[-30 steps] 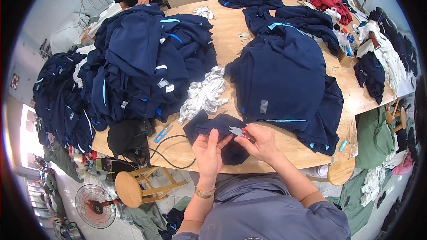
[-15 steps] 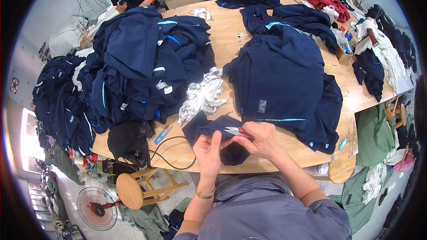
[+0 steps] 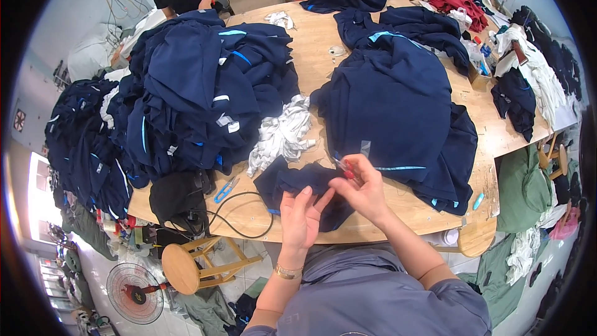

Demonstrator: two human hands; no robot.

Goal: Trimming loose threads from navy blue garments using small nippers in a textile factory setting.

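Note:
At the table's near edge lies a small navy garment piece. My left hand grips its near side, thumb on top and one finger stretched toward the other hand. My right hand is closed round red-handled thread snips, their blades pointing up and away from the cloth. Its thumb and fingertip meet by the right side of the garment piece, close to my left fingers; whether they pinch a thread is too small to tell. Just beyond is a stack of navy garments with light blue trim.
A big heap of navy garments fills the left side, beside a pile of white strips. Blue snips and a black bag with a cable lie near my left. Two people work across the table. A wooden stool stands below.
My right hand has turned the snips' blades up and away from the garment piece, and its thumb has come down beside my left fingers. Across the table, a person has spread a navy garment upright.

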